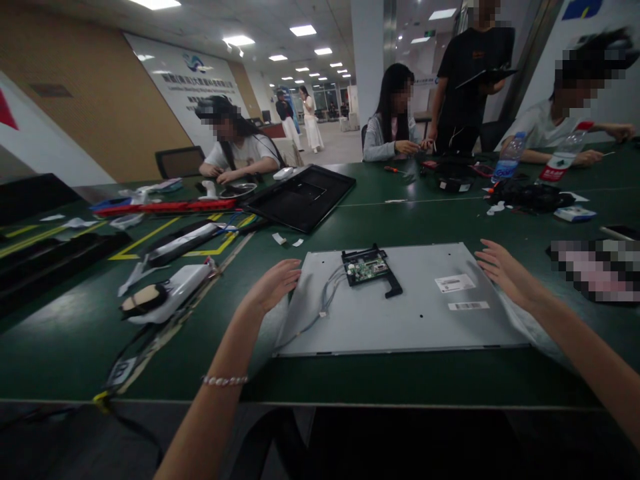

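Near the table's front edge (390,392), a panel (370,327) is flanked by a spread left hand (273,285) and spread right hand (509,275).

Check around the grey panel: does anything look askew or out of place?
The circuit board and its black bracket sit askew on the grey panel, not parallel to its edges. White scraps litter the table beyond its far-left corner. No spill or clear damage shows.

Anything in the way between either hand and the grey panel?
Nothing visible stands between the left hand or right hand and the nearby edges of the grey panel; the circuit board lies inward, on top.
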Demonstrator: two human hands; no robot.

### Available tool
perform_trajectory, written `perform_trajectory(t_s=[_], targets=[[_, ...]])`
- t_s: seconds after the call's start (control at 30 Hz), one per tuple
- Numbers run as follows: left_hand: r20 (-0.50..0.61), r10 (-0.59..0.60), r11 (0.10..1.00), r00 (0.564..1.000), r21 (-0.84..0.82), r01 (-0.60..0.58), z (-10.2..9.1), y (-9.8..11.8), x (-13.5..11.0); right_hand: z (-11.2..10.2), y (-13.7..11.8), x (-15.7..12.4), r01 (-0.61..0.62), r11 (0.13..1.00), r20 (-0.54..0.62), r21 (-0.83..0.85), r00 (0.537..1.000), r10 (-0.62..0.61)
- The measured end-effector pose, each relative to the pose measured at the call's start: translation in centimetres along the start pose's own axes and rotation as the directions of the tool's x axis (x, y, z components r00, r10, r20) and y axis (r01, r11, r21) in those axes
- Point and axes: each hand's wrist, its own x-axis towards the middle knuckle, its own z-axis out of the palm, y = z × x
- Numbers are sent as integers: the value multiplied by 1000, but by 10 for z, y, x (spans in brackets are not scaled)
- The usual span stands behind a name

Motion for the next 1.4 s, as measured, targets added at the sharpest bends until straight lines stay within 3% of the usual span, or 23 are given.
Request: perform_trajectory(t_s=[0.3, 0.5, 0.6, 0.73, 0.93, 1.07, 1.2, 1.4], targets=[[84, 95, 990, 992, 93, -103, 44, -11, -30, -9, -2, -1, 0, 983, -115, -182, 993, -21], [114, 108, 974, 988, 188, -129, 61, -13, -41, -17, 12, 9, 31, 956, -119, -293, 990, -69], [136, 101, 966, 986, 224, -129, 68, -14, -45, -23, 24, 19, 109, 889, -95, -445, 981, -168], [104, 114, 927, 988, 345, -143, 76, -16, -50, -27, 36, 27, 242, 727, 17, -643, 953, -302], [146, 234, 819, 961, 503, -276, 83, -27, -49, -25, 52, 30, 368, 462, 181, -807, 899, -400], [227, 262, 695, 938, 630, -347, 86, -33, -44, -26, 58, 32, 361, 266, 246, -894, 890, -383], [279, 217, 444, 935, 825, -349, 93, -33, -41, -27, 59, 30, 349, 234, 244, -907, 892, -381], [344, 242, 296, 907, 864, -406, 117, -21, -37, -26, 59, 27, 342, 193, 252, -920, 890, -380]])
